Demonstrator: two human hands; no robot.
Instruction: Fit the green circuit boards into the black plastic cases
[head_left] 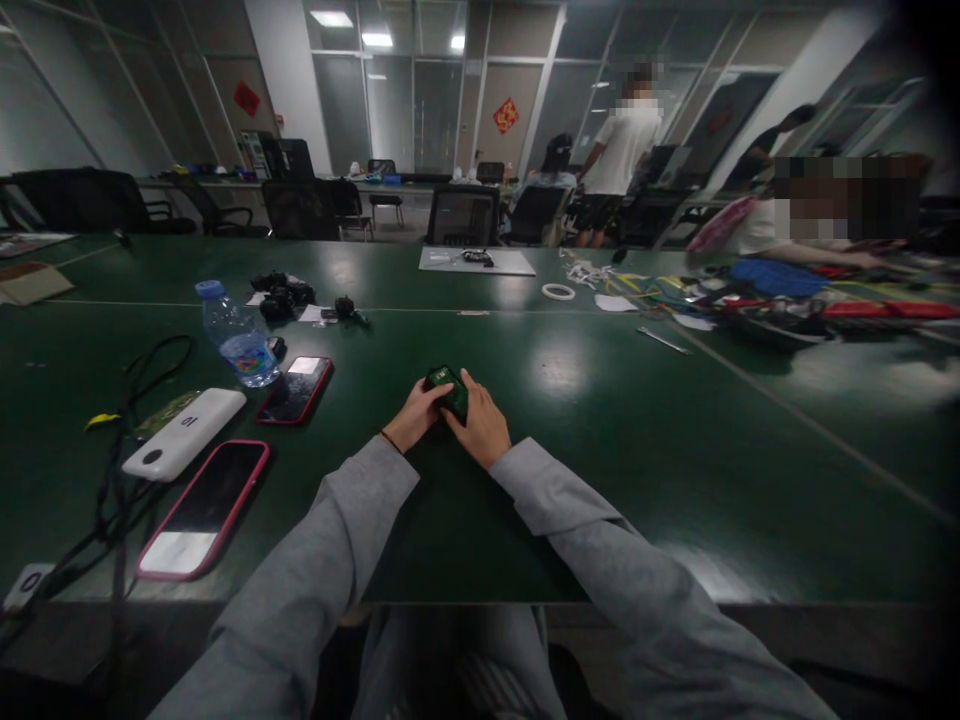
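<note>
A small dark rectangular object (454, 397) with a greenish face and faint pale marks is held at the middle of the table. My left hand (417, 412) grips its left side, the thumb lying across its face. Around its right side curl the fingers of my right hand (482, 422), with that thumb along the lower edge. What kind of thing it is, I cannot make out; the fingers cover part of it. Both forearms, in grey sleeves, come over the table's front edge.
Left on the green table (645, 480): a water bottle (240, 340), a red-edged phone (297, 388), a pink-edged phone (206, 505), a white power bank (186, 432) and black cables (116, 480). Tools and cables (780, 290) lie far right near a person. A tape roll (558, 292) lies beyond my hands.
</note>
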